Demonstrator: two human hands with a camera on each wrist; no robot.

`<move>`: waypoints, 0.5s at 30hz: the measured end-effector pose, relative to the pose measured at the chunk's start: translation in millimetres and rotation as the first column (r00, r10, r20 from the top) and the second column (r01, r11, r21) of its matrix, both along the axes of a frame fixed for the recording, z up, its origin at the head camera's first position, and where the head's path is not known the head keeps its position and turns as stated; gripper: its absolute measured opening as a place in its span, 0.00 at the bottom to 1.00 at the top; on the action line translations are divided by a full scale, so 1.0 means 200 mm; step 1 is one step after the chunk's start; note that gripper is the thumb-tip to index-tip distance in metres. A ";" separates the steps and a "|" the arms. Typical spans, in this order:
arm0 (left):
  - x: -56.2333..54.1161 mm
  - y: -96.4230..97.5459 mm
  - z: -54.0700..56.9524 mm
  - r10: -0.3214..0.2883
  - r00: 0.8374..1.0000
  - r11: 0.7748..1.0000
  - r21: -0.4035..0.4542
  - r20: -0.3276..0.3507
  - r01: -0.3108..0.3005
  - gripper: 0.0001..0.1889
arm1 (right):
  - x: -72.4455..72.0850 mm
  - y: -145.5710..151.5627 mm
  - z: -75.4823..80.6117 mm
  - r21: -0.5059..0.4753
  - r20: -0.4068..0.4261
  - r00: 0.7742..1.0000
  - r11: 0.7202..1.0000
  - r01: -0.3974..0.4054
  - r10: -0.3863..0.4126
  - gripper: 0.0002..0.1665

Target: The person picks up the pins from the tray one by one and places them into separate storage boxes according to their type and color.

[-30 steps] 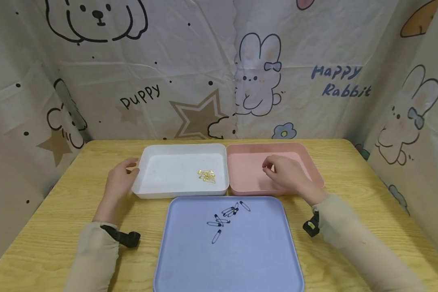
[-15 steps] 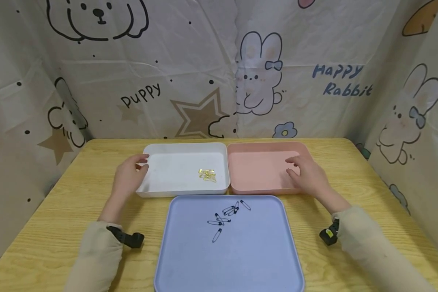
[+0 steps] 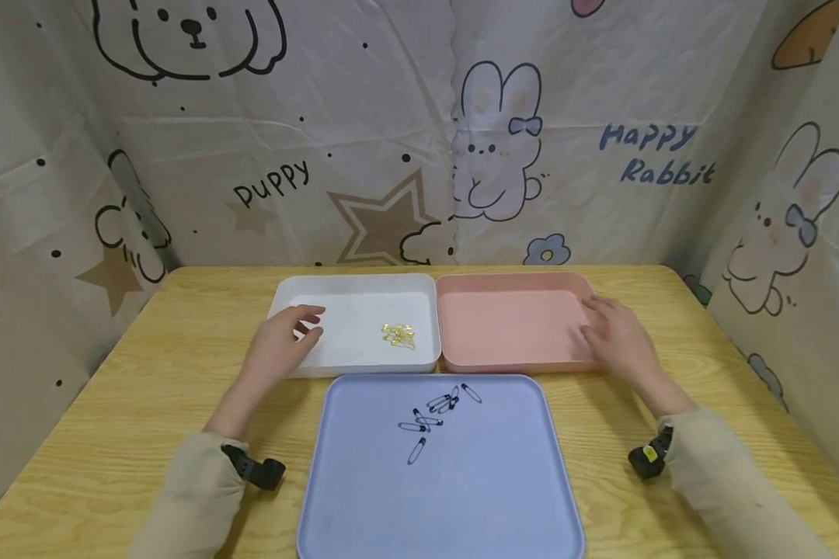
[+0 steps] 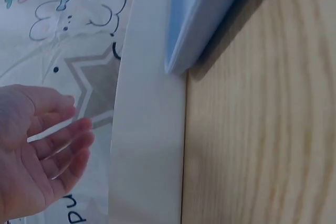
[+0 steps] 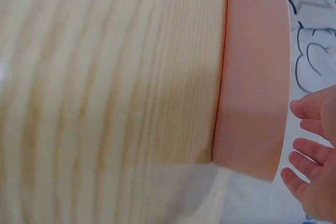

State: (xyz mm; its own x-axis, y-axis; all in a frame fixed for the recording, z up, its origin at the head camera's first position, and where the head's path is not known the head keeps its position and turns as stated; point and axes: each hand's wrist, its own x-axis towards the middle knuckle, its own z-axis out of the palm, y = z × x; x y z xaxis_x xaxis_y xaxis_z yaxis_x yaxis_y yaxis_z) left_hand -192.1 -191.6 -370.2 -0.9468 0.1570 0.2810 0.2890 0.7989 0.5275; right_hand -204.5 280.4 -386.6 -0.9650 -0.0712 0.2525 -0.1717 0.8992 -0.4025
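Note:
My left hand (image 3: 283, 341) hovers over the left part of the white tray (image 3: 353, 365), its fingers loosely bent with nothing between them. To the right of those fingers, a small pile of gold safety pins (image 3: 398, 335) lies in that tray. My right hand (image 3: 622, 339) is at the right end of the pink tray (image 3: 510, 365), fingers relaxed and holding nothing. In the right wrist view its fingertips are spread near the pink tray's rim (image 5: 281, 124). Several black safety pins (image 3: 426, 421) lie scattered on the upper part of the blue tray (image 3: 440, 505).
The white and pink trays stand side by side behind the blue one, on a wood-grain table (image 3: 147, 388). A printed curtain (image 3: 384, 140) hangs behind the table and along both sides. Each wrist wears a small black camera (image 3: 269, 472).
My left hand has moved right, from beside the white tray to over it. My right hand has shifted right across the pink tray to its end, fingers loosening. The pins stay put.

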 end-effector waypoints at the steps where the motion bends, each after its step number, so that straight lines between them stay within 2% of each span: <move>1: 0.00 0.01 0.00 -0.018 1.000 1.000 -0.007 0.001 0.018 0.17 | 0.00 0.01 0.00 -0.013 0.013 1.000 1.000 0.009 -0.009 0.28; 5: 0.03 0.05 0.01 -0.077 0.997 0.997 -0.030 0.022 0.077 0.17 | 0.01 0.06 0.00 -0.083 0.082 0.996 0.996 0.034 -0.027 0.30; 10: 0.05 0.11 0.01 -0.144 0.989 0.989 -0.023 0.030 0.145 0.18 | 0.02 0.12 0.00 -0.168 0.179 0.984 0.985 0.028 0.002 0.33; 15: 0.07 0.15 0.01 -0.218 0.975 0.976 -0.003 0.043 0.219 0.17 | 0.02 0.16 -0.03 -0.193 0.234 0.972 0.981 0.017 0.029 0.37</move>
